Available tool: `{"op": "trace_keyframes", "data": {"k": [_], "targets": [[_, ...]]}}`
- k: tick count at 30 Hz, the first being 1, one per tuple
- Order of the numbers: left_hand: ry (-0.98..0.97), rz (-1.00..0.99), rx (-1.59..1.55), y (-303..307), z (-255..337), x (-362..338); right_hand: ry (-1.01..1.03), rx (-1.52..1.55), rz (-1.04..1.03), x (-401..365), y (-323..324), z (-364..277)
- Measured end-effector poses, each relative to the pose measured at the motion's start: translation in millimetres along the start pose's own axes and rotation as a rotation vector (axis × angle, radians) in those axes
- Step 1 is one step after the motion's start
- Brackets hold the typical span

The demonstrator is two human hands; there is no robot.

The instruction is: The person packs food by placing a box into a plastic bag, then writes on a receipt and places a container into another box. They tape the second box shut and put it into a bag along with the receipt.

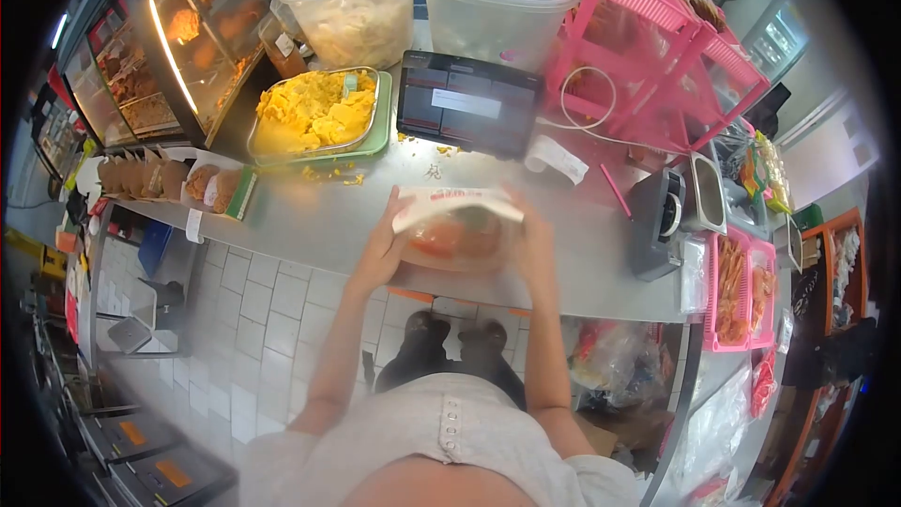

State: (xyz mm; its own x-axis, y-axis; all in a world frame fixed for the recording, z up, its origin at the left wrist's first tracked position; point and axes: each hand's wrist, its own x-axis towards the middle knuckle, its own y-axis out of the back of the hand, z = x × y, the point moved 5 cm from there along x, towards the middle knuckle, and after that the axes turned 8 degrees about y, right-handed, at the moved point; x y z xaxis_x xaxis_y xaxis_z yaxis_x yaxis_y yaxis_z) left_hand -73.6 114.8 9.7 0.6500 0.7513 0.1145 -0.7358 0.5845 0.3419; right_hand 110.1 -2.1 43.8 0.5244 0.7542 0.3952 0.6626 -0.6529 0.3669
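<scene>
Between my two hands is a food pack (pixel 457 237), with a white top band printed in red and a see-through front. Orange-red and some green food shows inside, though blur hides what it is. My left hand (pixel 379 252) grips the pack's left side, fingers mostly behind it. On the opposite side my right hand (pixel 535 242) is closed around the edge. The pack is held at the near edge of the metal counter (pixel 310 216), in front of a dark tablet (pixel 469 101).
Behind the tablet stand two large clear tubs (pixel 497 0). A tray of yellow mash (pixel 319 113) sits left, beside a lit food warmer (pixel 188 28). At right are a pink rack (pixel 648 38), a receipt (pixel 557 160), a grey machine (pixel 655 225) and pink baskets (pixel 741 291).
</scene>
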Motion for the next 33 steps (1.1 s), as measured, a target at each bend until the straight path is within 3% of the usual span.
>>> {"op": "trace_keyframes", "data": {"k": [2,4,5,7,8,9,11,14,16,18,19,20,22,23,24,28,30,32,33], "targets": [[-0.069,0.096,0.173,8.6,16.6,12.1,-0.032,-0.148,-0.046,21.0,12.0,-19.4],[0.400,-0.115,0.211,20.0,18.6,23.1,-0.198,-0.197,-0.326,34.9,14.6,-10.1],[0.399,-0.108,0.211,26.1,13.8,28.2,-0.191,-0.196,-0.329,35.9,19.5,-6.3],[0.122,-0.166,0.386,29.8,7.5,35.0,0.001,-0.198,-0.389,35.2,19.2,-0.3],[0.127,-0.158,0.388,29.8,1.9,32.6,0.006,-0.194,-0.396,27.4,15.7,12.0],[0.036,-0.142,0.337,27.1,2.3,28.7,0.219,-0.212,-0.318,17.4,13.6,17.1],[-0.052,-0.123,0.288,18.0,2.3,20.2,0.433,-0.223,-0.240,5.3,9.7,12.7],[-0.009,0.008,0.129,10.0,9.1,9.0,0.401,-0.147,-0.066,-0.8,11.8,0.4],[0.203,-0.044,0.096,12.3,19.8,16.7,-0.078,-0.204,-0.127,18.4,20.0,-1.4],[0.255,-0.051,0.191,16.6,18.9,34.0,-0.079,-0.285,-0.124,31.0,23.3,-2.9],[0.311,-0.055,0.292,22.1,16.9,39.4,0.053,-0.373,-0.142,35.5,28.5,0.2],[0.206,-0.078,0.345,19.3,11.0,45.4,0.202,-0.445,-0.167,43.6,30.5,1.7],[-0.004,-0.041,0.337,15.4,-9.7,48.5,0.231,-0.441,-0.286,37.8,38.7,8.8],[0.037,-0.058,0.276,17.0,15.9,38.0,0.107,-0.304,-0.337,33.2,37.4,0.3],[0.049,-0.079,0.264,16.1,16.7,32.5,0.127,-0.299,-0.334,24.7,36.9,4.8],[-0.064,0.228,0.137,-9.0,1.1,11.9,0.310,-0.275,-0.253,-9.0,4.0,21.5],[0.124,0.241,0.099,-16.3,-4.3,9.9,0.149,-0.247,-0.003,-15.0,3.2,26.1],[0.163,0.227,0.168,-5.8,13.3,15.8,0.138,-0.186,0.050,-6.5,3.7,20.6],[0.224,0.154,0.156,0.1,20.8,19.3,-0.009,-0.167,0.012,-0.8,6.5,18.2]]}}
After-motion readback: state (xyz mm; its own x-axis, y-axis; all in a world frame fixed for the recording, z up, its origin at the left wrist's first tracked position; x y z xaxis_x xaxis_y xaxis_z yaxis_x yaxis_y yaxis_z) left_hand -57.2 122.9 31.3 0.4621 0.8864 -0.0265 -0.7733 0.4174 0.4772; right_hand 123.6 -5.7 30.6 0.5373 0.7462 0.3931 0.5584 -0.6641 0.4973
